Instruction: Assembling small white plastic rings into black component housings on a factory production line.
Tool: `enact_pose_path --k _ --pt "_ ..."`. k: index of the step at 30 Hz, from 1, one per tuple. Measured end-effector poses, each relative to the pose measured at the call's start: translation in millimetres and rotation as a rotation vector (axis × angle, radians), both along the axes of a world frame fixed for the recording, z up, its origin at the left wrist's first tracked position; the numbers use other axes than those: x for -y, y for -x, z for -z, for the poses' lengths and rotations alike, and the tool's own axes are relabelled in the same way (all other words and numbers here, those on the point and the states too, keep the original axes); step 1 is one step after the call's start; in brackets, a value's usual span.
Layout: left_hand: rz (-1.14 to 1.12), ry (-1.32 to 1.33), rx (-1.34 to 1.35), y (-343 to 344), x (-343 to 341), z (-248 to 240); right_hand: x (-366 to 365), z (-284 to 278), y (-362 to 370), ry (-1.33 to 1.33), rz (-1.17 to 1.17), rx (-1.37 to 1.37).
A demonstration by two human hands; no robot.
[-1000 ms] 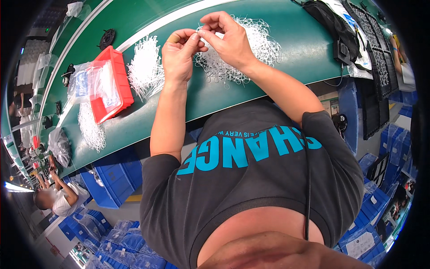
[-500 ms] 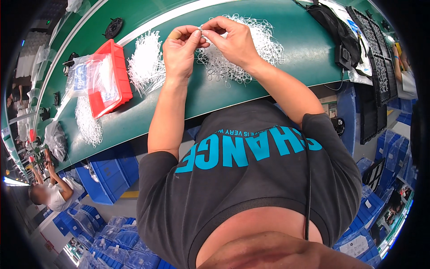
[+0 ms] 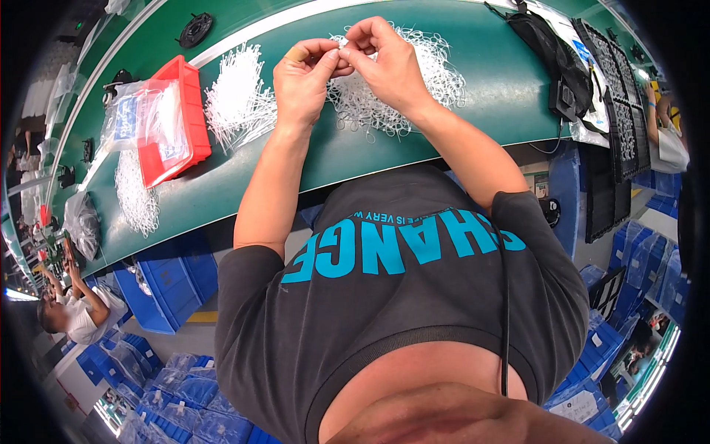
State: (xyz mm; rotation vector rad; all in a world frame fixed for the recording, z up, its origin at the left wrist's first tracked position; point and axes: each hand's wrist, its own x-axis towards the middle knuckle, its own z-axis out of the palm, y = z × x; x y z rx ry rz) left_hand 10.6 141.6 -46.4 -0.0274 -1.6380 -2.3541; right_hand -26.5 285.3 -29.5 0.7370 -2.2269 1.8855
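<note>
My left hand point(image 3: 302, 87) and my right hand point(image 3: 390, 70) meet over the green bench, thumbs and fingertips pinched close together. Between the fingertips shows a small white piece point(image 3: 342, 46); most of it is hidden, so its exact kind cannot be made out. A band of yellowish material wraps one finger of the left hand. Beneath and beside the right hand spreads a tangled pile of thin white loops point(image 3: 436, 78). Left of my left hand lies a heap of straighter white strands point(image 3: 240, 96), mostly lying lengthwise.
A red bin point(image 3: 198, 122) with a clear plastic bag point(image 3: 148, 122) over it stands left on the bench point(image 3: 510, 89). Another white strand heap point(image 3: 134, 194) lies beside it. A black bag point(image 3: 543, 44) and black trays point(image 3: 625, 126) are at right. Blue crates point(image 3: 166, 285) stand below; co-workers sit at both sides.
Both hands stay pinched together and have shifted very slightly, the right hand's fingers lifting a little. The whole view has moved a little, so the bench things appear further left and higher.
</note>
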Motion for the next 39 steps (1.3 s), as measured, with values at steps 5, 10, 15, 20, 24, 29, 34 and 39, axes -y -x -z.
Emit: enact_pose_path --k 5,10,15,20,24,29,34,39 --pt "0.029 0.118 0.042 -4 0 -6 -5 1 2 -0.019 -0.023 -0.012" --pt "-0.065 0.710 0.147 8 33 -9 -22 2 14 -0.215 0.074 -0.092" --pt "-0.411 1.445 0.348 13 99 -25 -50 15 34 -0.302 0.141 -0.190" --pt "-0.364 1.592 0.476 35 119 -10 -45 8 21 -0.294 0.175 -0.172" --pt "-0.273 1.717 0.575 42 110 -6 -43 10 16 -0.309 0.132 -0.173" --pt "-0.269 1.691 0.618 45 113 0 -43 9 14 -0.296 0.118 -0.158" --pt "-0.360 1.384 0.366 43 122 -10 -28 0 10 -0.217 0.033 -0.183" --pt "-0.183 0.541 0.126 26 81 -41 3 -13 1 -0.075 -0.081 -0.216"
